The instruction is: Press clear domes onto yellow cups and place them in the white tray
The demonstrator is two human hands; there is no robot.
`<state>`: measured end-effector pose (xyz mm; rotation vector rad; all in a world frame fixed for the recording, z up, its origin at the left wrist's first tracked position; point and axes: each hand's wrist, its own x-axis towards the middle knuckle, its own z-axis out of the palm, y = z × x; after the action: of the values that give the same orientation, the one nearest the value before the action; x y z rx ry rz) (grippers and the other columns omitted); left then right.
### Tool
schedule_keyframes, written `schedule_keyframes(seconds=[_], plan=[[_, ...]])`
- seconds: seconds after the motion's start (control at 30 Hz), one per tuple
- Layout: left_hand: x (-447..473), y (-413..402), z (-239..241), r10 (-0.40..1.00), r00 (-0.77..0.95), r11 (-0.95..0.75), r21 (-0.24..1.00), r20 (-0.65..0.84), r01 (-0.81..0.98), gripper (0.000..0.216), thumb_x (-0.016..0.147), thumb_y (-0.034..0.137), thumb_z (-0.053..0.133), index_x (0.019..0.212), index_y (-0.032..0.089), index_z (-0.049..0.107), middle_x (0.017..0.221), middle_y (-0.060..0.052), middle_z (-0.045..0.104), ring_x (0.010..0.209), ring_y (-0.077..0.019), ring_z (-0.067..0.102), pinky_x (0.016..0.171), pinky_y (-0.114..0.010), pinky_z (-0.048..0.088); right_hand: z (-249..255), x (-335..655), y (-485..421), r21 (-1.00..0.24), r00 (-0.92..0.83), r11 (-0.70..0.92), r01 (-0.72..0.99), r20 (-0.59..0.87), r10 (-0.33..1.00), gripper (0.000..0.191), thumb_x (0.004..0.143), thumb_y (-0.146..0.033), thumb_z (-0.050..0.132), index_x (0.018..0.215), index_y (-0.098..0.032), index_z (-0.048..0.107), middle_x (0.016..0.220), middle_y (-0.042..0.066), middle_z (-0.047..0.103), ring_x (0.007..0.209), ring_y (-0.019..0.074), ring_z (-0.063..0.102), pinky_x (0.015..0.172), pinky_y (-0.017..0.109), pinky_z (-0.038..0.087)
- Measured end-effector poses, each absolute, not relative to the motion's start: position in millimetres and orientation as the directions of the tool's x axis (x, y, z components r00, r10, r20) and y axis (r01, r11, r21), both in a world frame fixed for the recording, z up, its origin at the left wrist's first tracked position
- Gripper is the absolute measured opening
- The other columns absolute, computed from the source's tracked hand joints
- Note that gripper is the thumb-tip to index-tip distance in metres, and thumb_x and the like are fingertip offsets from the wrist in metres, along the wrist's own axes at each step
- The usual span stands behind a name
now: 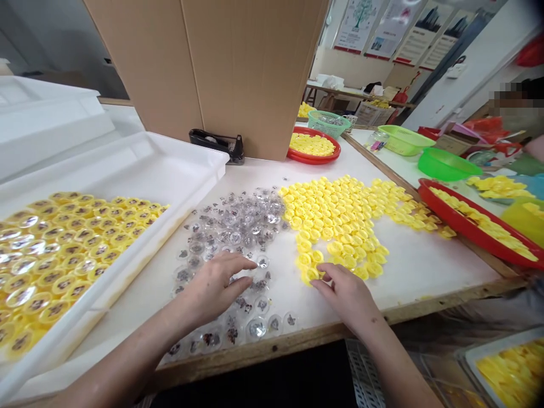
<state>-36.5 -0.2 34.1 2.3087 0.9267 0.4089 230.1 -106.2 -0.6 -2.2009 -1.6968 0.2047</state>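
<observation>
Posters (pixel 359 22), txt illegible, L hand (pixel 221 283) unclenched over clear discs (pixel 255 218), R hand (pixel 346 289) at yellow caps (pixel 335 209), grip unclear

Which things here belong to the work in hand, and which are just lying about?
Part of the work, it seems:
clear printed discs, under the left hand
yellow pieces, by the right hand
white tray of yellow pieces with printed tops, probably

Seemingly lying about:
black tape dispenser
tall cardboard
light-green basket
</observation>
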Motion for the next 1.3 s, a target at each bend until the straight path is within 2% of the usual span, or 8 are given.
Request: schedule_keyframes(seconds=[0.17,0.27,0.33,0.4,0.5,0.67,0.97,1.3], plan=[[-28.7,-3.1,28.2,0.696,0.712,-0.592,0.635,0.094,0.496,0.028,0.087,0.030,0.049,0.108,0.022,0.065,0.108,-0.005,0.068,0.101,-0.0218,0.061,0.090,-0.039,0.049,-4.1,218.9,-80.3,-0.358,0.271,-0.187,0.915,0.202,0.941,0.022,0.084,-0.036,0.054,0.098,-0.023,0.064,0.084,0.003,0.062,0.072,0.0189,0.061,0.068,0.031,0.046],[-26.7,-6.6,24.7,0.662,0.736,-0.639,0.621,0.143,0.453,0.029,0.088,0.032,0.047,0.109,0.022,0.065,0.108,-0.006,0.068,0.100,-0.0227,0.061,0.090,-0.040,0.049,-2.9,240.0,-87.3,-0.371,0.384,-0.257,0.892,0.324,0.865,0.037,0.087,-0.046,0.048,0.111,-0.022,0.060,0.102,0.009,0.061,0.095,0.0227,0.059,0.083,0.034,0.046],[-26.5,-8.3,21.3,0.656,0.736,-0.651,0.619,0.169,0.439,0.030,0.089,0.033,0.046,0.109,0.024,0.065,0.107,-0.005,0.068,0.099,-0.0227,0.062,0.090,-0.040,0.049,-3.4,267.9,-97.5,-0.384,0.514,-0.368,0.847,0.411,0.753,0.053,0.089,-0.051,0.039,0.126,-0.015,0.049,0.125,0.017,0.049,0.120,0.0279,0.044,0.100,0.042,0.036],[-26.1,-9.0,17.4,0.664,0.723,-0.651,0.623,0.189,0.435,0.030,0.089,0.035,0.046,0.109,0.025,0.065,0.107,-0.005,0.069,0.098,-0.0226,0.063,0.089,-0.039,0.050,-7.1,299.8,-106.1,-0.407,0.628,-0.482,0.776,0.436,0.645,0.063,0.090,-0.052,0.031,0.135,-0.008,0.038,0.138,0.022,0.034,0.133,0.0324,0.027,0.107,0.049,0.024],[-24.9,-9.0,12.4,0.665,0.720,-0.650,0.629,0.199,0.426,0.030,0.088,0.037,0.047,0.108,0.026,0.066,0.106,-0.004,0.069,0.096,-0.0219,0.064,0.084,-0.035,0.053,-19.9,336.9,-107.6,-0.435,0.722,-0.578,0.690,0.354,0.595,0.067,0.090,-0.052,0.024,0.137,-0.006,0.036,0.139,0.023,0.036,0.133,0.0349,0.026,0.106,0.054,0.025],[-28.0,-7.3,9.2,0.671,0.719,-0.638,0.633,0.179,0.438,0.030,0.089,0.037,0.046,0.109,0.025,0.066,0.105,-0.005,0.069,0.096,-0.0213,0.064,0.082,-0.033,0.054,-41.2,345.7,-88.3,-0.405,0.731,-0.618,0.673,0.240,0.639,0.066,0.087,-0.058,0.026,0.134,-0.015,0.044,0.138,0.020,0.040,0.130,0.0376,0.032,0.102,0.057,0.029],[-30.5,-4.2,12.9,0.675,0.725,-0.606,0.662,0.136,0.441,0.031,0.088,0.037,0.046,0.108,0.025,0.066,0.106,-0.006,0.069,0.097,-0.0228,0.064,0.085,-0.037,0.053,-41.3,324.3,-73.2,-0.331,0.716,-0.637,0.696,0.255,0.649,0.064,0.088,-0.056,0.027,0.132,-0.014,0.046,0.137,0.021,0.037,0.128,0.0390,0.033,0.102,0.058,0.026],[-35.2,-1.0,2.5,0.690,0.705,-0.612,0.655,0.167,0.444,0.030,0.086,0.035,0.047,0.107,0.026,0.067,0.104,-0.005,0.070,0.094,-0.0220,0.065,0.082,-0.035,0.054,-40.0,267.2,-54.1,-0.345,0.647,-0.560,0.753,0.232,0.727,0.060,0.089,-0.054,0.032,0.134,-0.017,0.045,0.145,0.022,0.030,0.134,0.0419,0.023,0.098,0.063,0.027]])
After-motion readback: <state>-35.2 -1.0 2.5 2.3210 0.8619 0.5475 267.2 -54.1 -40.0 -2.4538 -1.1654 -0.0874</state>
